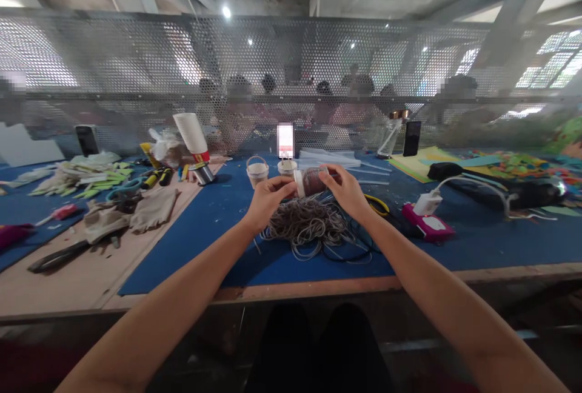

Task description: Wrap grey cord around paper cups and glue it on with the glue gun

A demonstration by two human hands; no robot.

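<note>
Left hand [267, 200] and right hand [349, 191] have fingers clamped on both ends of the roll [313, 181], above the cord heap [309, 223] near the surface's front edge [291, 289] — best held level, snag-free.

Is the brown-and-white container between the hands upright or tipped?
Tipped: the container is sideways, its white end by the left hand, its brown end by the right hand.

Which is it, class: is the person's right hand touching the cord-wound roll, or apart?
Touching. The head view shows the right hand holding the right end of the cord-wound roll, with no visible gap between them.
</note>
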